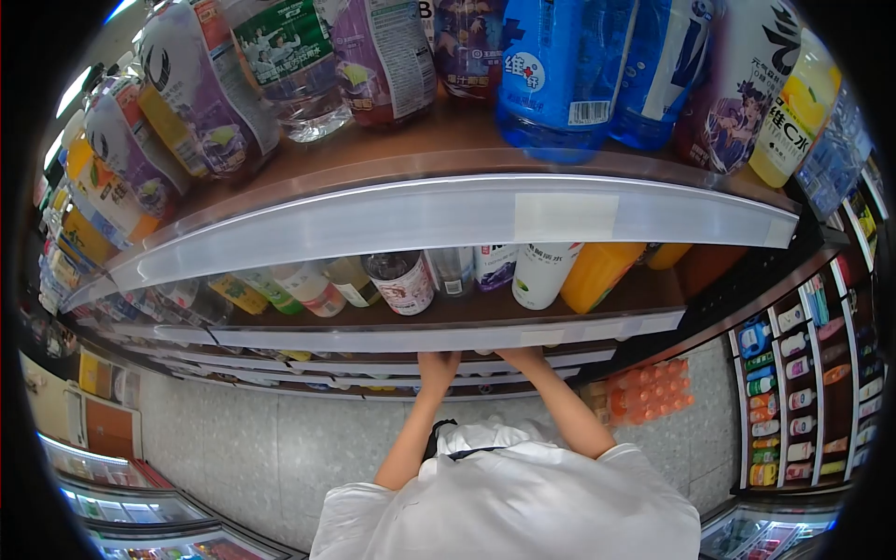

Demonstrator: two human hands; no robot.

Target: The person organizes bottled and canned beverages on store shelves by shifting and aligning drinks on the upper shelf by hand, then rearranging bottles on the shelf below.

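Both forearms stretch forward to the shelving, below the white edge strip (448, 338) of the second shelf. Of my left hand (439, 360) only the wrist and the back part show; its fingers are hidden under that shelf. My right hand (519, 356) reaches in at the same height a little to the right, its fingers covered too. Whatever they touch or hold is out of sight. Just above them stand a dark bottle with a pale label (403, 283), a white bottle (544, 275) and an orange bottle (600, 277).
On the top shelf (411, 154) stand blue bottles (560, 75), purple-labelled bottles (207, 89) and a yellow bottle (793, 112). An orange shrink-wrapped pack of bottles (651, 390) sits on the floor at right. A stocked side rack (793, 392) and lit coolers (140, 509) stand around.
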